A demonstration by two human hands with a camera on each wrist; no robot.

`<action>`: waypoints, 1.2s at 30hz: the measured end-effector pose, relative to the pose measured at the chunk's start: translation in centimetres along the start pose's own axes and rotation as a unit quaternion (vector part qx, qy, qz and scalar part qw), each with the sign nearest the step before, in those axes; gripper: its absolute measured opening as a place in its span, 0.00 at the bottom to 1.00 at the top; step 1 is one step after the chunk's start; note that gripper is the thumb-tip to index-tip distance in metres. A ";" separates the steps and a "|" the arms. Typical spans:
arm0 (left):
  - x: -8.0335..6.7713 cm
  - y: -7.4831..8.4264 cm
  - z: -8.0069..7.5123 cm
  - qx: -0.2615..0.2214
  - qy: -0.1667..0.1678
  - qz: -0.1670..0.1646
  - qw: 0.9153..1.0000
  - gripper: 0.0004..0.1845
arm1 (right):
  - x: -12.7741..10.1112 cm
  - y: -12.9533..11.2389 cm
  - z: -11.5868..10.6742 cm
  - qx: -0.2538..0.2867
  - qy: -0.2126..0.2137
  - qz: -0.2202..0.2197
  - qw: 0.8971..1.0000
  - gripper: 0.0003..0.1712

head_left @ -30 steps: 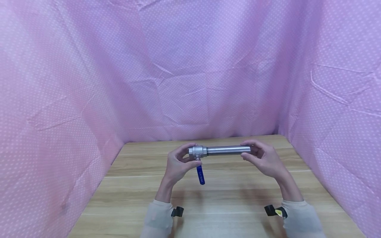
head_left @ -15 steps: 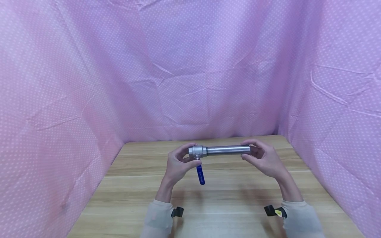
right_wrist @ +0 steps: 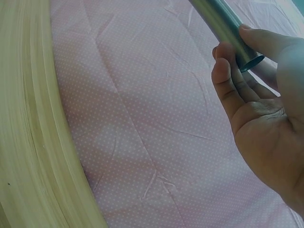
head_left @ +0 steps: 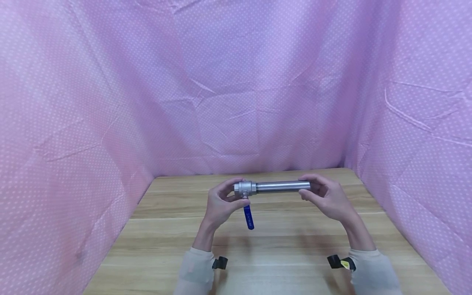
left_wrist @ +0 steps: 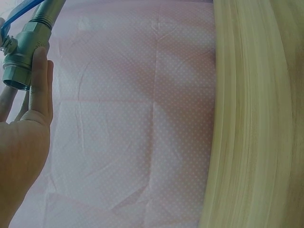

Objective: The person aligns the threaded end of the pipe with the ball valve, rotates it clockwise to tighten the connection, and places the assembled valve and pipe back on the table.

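A silver ball valve [head_left: 245,187] with a blue lever handle [head_left: 248,217] is joined at its right end to a steel pipe [head_left: 278,187]. Both hang level above the table. My left hand [head_left: 222,205] grips the valve at its left end, thumb by the base of the lever. The lever points down toward me. My right hand [head_left: 328,197] pinches the pipe's far right end between thumb and fingers. In the left wrist view, fingers lie along the valve body [left_wrist: 28,52] and its open hexagonal end faces the camera. The right wrist view shows the pipe's hollow end [right_wrist: 251,62].
A light wood-grain table [head_left: 273,254] lies below the hands. Pink dotted cloth [head_left: 236,102] hangs behind it and along both sides. A black camera strap [head_left: 220,262] is on the left wrist, another black strap [head_left: 341,262] on the right.
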State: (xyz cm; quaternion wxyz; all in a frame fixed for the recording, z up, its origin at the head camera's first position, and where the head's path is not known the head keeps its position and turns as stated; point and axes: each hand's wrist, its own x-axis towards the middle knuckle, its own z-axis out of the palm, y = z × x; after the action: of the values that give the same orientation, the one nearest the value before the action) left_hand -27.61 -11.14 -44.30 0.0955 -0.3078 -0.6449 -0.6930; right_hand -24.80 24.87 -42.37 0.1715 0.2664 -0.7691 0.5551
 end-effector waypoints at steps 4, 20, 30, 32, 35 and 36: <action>0.0 0.0 0.0 0.002 -0.001 0.001 1.000 0.36 | 0.0 0.0 0.0 0.003 -0.002 0.002 1.000 0.22; -0.1 0.0 0.1 0.002 0.002 -0.006 1.000 0.36 | -0.1 0.0 -0.2 0.050 -0.017 -0.017 0.998 0.25; -0.1 0.0 0.3 0.003 0.000 -0.005 1.000 0.37 | -0.2 -0.1 -0.3 0.010 -0.007 -0.002 1.000 0.22; -0.1 0.0 0.3 0.004 -0.001 -0.002 1.000 0.37 | -0.2 -0.1 -0.3 0.006 -0.004 0.004 1.000 0.21; -0.1 -0.1 0.3 0.005 -0.001 -0.001 1.000 0.37 | -0.1 -0.1 -0.3 0.001 -0.002 0.012 1.000 0.20; -0.1 -0.1 0.3 0.005 -0.001 -0.001 1.000 0.37 | -0.1 -0.1 -0.3 -0.001 -0.002 0.014 1.000 0.20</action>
State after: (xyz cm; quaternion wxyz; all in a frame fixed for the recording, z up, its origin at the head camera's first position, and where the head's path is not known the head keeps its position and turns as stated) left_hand -27.46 -10.91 -44.44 0.0960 -0.3070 -0.6488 -0.6897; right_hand -24.65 25.17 -42.22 0.1628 0.2568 -0.7733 0.5565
